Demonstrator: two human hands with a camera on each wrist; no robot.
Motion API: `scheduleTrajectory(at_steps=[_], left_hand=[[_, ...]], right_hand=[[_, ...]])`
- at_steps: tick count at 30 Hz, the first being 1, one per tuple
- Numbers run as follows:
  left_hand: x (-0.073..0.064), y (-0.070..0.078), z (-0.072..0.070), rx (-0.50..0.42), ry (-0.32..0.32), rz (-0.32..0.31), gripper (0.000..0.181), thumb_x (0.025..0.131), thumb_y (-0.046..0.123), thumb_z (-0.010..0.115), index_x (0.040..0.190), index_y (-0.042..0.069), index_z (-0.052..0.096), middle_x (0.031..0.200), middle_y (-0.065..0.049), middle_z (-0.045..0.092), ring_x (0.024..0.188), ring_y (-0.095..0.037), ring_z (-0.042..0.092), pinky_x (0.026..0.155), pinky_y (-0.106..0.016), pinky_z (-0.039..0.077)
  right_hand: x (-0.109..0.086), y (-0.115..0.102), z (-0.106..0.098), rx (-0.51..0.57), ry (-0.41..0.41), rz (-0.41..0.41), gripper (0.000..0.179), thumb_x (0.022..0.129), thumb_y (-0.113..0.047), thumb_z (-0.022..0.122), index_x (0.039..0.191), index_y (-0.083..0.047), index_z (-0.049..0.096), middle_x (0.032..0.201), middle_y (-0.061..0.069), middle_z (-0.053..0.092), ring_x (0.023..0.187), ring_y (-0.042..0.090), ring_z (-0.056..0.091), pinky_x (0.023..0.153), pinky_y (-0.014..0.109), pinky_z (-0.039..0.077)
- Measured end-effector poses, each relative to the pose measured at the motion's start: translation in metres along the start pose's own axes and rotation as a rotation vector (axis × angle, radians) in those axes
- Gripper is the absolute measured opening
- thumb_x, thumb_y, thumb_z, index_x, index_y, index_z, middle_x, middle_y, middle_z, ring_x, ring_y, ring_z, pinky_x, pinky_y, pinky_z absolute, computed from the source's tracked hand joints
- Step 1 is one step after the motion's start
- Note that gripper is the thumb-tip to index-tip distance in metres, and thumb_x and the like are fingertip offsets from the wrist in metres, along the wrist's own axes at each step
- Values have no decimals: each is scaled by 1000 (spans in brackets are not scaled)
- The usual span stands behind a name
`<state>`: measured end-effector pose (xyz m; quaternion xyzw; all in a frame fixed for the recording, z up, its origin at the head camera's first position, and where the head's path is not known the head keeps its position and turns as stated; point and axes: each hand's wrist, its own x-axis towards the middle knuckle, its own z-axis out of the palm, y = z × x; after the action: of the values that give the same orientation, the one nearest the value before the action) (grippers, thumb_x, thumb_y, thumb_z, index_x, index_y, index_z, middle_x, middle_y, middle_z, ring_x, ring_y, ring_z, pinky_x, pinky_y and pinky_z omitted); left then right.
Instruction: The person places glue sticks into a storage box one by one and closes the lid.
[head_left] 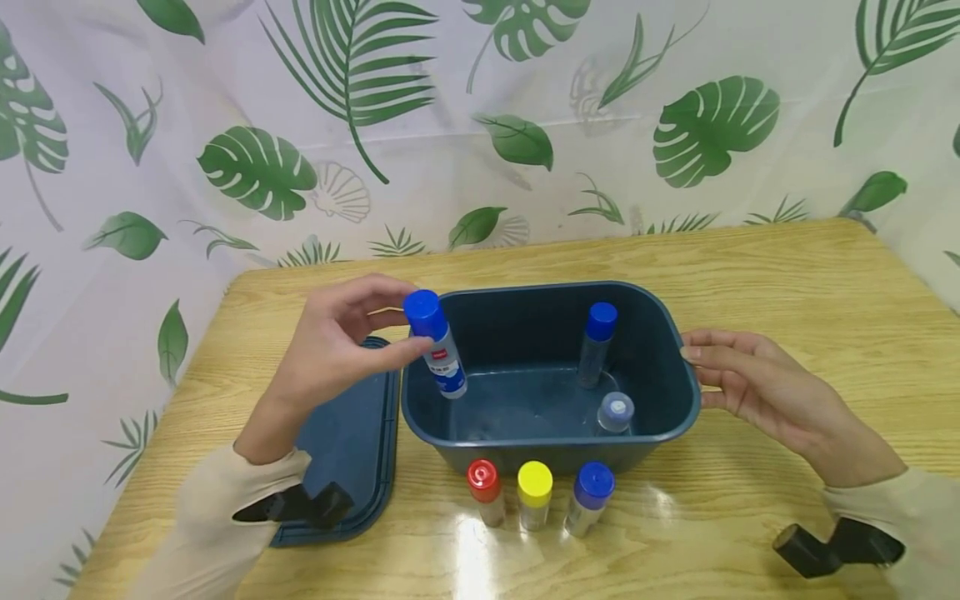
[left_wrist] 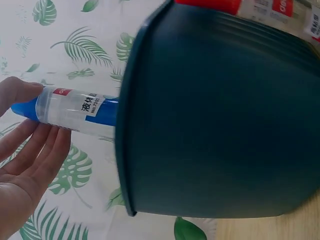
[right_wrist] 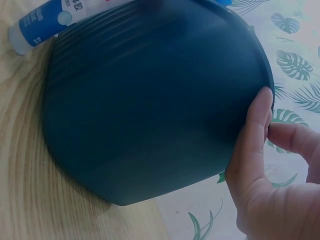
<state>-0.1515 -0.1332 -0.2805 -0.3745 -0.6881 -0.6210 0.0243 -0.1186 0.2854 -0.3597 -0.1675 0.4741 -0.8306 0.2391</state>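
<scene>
In the head view my left hand [head_left: 341, 337] holds a clear liquid glue bottle [head_left: 444, 354] by its blue cap, thumb on one side and fingers on the other. The bottle is tilted, its lower end inside the left end of a dark blue plastic bin [head_left: 532, 437]. In the left wrist view the bin wall hides the lower end of the glue bottle [left_wrist: 75, 107]. My right hand [head_left: 772, 392] grips the bin's right rim; the right wrist view shows its fingers [right_wrist: 255, 135] against the outer wall. Inside stand a blue-capped bottle [head_left: 597, 342] and another bottle [head_left: 616, 412], seen from above.
Before the bin stand three capped glue bottles: red [head_left: 486, 492], yellow [head_left: 534, 496] and blue [head_left: 589, 498]. A dark blue lid [head_left: 348, 442] lies left of the bin on the wooden table [head_left: 787, 283]. Behind hangs a leaf-patterned cloth [head_left: 420, 183].
</scene>
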Motion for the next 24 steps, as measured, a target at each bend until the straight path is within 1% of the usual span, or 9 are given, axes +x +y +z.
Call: scheduleTrajectory(at_steps=[1,3,5,8,11,13,16,20,24], left_hand=[[1,-2,1,4,-2,-10,45,78,6,80,109,-17,58,106,0,68,95,-19,67,88,-31,54],[3,-6,2,16,-3,-33,44,77,4,80,110,-17,58,106,-1,68,95,-18,67,88,-32,54],[4,-9,4,32,-4,-58,41,77,-1,78,110,-16,58,106,-6,67,94,-19,67,88,-34,55],[6,-13,6,80,-10,-103,38,76,-8,74,110,-14,59,107,-15,66,94,-20,67,88,-34,55],[8,-17,9,124,-15,-145,37,75,-11,72,110,-11,61,107,-21,65,94,-23,67,88,-34,54],[9,-20,11,157,-16,-167,36,75,-10,73,109,-10,61,107,-21,65,95,-24,67,87,-34,54],[11,-25,15,206,-27,-195,34,75,-6,76,106,-7,63,104,-18,66,93,-26,67,85,-33,55],[14,-31,22,276,-64,-235,31,75,-2,77,102,-4,63,99,-14,66,90,-25,67,83,-31,56],[20,-32,28,377,-105,-285,27,75,2,77,98,-1,62,97,-12,66,91,-24,67,84,-34,56]], right_hand=[[0,0,0,-3,0,0,37,102,7,27,117,3,61,110,11,66,98,20,67,80,35,57],[0,-1,0,-9,7,0,37,102,7,28,117,3,61,110,11,66,97,20,67,79,35,58],[1,-1,0,-14,11,0,36,102,6,28,117,3,61,109,11,66,97,20,67,79,35,58],[1,-1,0,-12,9,-1,37,102,7,28,116,2,62,109,11,66,97,20,67,79,35,58],[1,-1,0,-5,-4,-4,38,102,7,27,116,3,62,109,11,66,97,20,67,78,34,58],[1,-1,0,-9,-4,-5,37,102,7,27,116,3,62,108,11,66,96,20,67,78,34,58],[1,0,0,-19,8,2,37,102,6,28,115,2,62,107,10,67,94,19,67,77,34,58],[-1,1,-1,-23,18,7,36,102,6,29,115,1,62,106,10,67,94,19,67,77,34,58],[-1,1,-1,-14,4,-3,37,102,7,27,116,2,62,108,11,66,96,20,67,77,34,58]])
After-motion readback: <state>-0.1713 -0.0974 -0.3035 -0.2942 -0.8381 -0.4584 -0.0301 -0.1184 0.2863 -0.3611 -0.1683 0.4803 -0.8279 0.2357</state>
